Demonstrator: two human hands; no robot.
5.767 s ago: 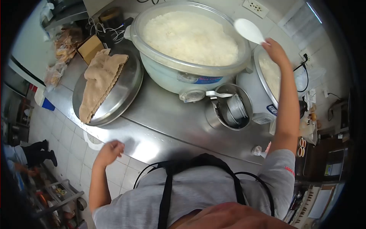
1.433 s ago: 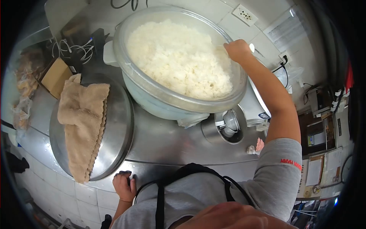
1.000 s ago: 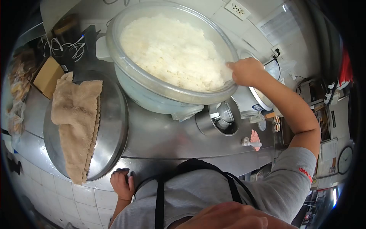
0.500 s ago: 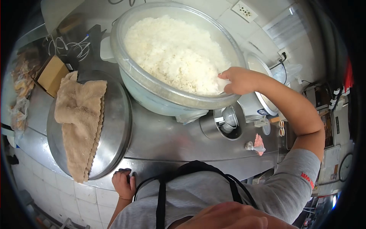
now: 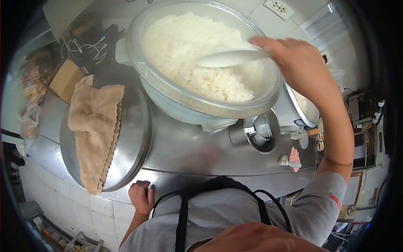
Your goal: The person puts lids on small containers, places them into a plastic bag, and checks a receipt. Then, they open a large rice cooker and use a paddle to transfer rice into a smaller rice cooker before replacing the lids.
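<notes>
My right hand (image 5: pixel 300 59) grips a white ribbed rice paddle (image 5: pixel 231 59) by its handle end, which my fingers hide. The paddle's blade lies level over the mound of cooked white rice (image 5: pixel 184 46) in a large round tub (image 5: pixel 180 101). My left hand (image 5: pixel 142 197) rests at the counter's front edge, fingers loosely bent, thumb apart, holding nothing. Nearest to it is a wide round metal lid (image 5: pixel 130 147) with a folded brown towel (image 5: pixel 94 130) draped over it.
A metal pot (image 5: pixel 241 138) with a strainer-like utensil (image 5: pixel 262 128) stands right of the tub. Behind it is another rice container (image 5: pixel 304 107). A small knotted bag (image 5: pixel 287 160), a cardboard box (image 5: pixel 67 80) and white cables (image 5: pixel 86 48) lie on the steel counter (image 5: pixel 180 155).
My right hand has risen from the tub's near right side, and the paddle, mostly hidden before, now shows above the rice. My left hand stays at the counter edge. The view has shifted slightly.
</notes>
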